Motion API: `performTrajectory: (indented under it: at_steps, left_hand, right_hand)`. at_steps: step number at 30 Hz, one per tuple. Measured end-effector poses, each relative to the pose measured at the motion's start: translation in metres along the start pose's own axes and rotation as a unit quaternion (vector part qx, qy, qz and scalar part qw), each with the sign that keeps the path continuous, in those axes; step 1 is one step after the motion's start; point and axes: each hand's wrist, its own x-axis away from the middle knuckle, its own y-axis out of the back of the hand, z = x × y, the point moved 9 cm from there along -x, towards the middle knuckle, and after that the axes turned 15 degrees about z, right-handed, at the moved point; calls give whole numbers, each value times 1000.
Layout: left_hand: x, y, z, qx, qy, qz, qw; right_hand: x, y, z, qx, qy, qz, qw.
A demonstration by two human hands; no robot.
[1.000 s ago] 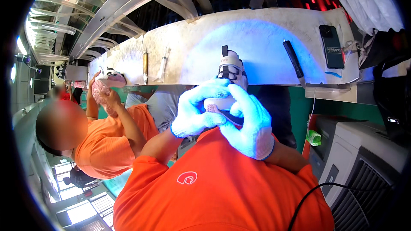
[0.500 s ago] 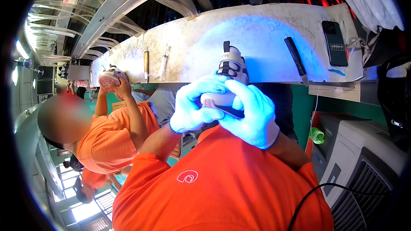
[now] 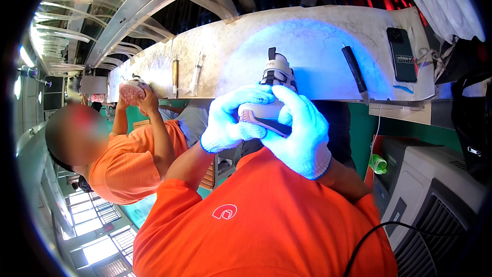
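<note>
A white shoe with black straps and a black pull tab (image 3: 278, 66) is held at the table's near edge, heel end away from me and toe toward my chest. My left hand (image 3: 230, 118), in a white knit glove lit blue, grips the toe's left side, fingers curled over it. The gloved right hand (image 3: 305, 136) wraps the other side, its fingers meeting the left hand's over the top. Between the palms, a pale toe and a pinkish, dark-edged part of the sole (image 3: 261, 120) show. Fingers hide much of the upper's middle.
On the table (image 3: 318, 46), under a blue light patch, lie a black pen-like tool (image 3: 353, 69) and a phone (image 3: 401, 54). Left of these are a clear syringe-like tube (image 3: 197, 74) and a yellowish-handled tool (image 3: 175, 77). A co-worker holds a pink-soled shoe (image 3: 133, 91). A grey machine (image 3: 425, 195) stands right.
The shoe has tilted slightly in my hands, showing more of the sole's dark edge near the toe. Both hands keep their hold, with small finger shifts.
</note>
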Motion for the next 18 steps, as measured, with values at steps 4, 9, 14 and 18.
performTrajectory:
  at_steps: [4,9,14,18]
  left_hand:
    - [1,3,0,-34,-11,14,999]
    - [3,3,0,-37,-5,9,999]
    - [7,4,4,-36,-18,13,999]
    - [15,6,12,16,-8,14,1000]
  right_hand:
    - [0,-3,-3,-10,-10,9,1000]
    - [3,-11,-12,-31,-39,42,998]
    - [3,-14,-14,-32,-21,40,998]
    - [4,-22,-15,-15,-30,54,998]
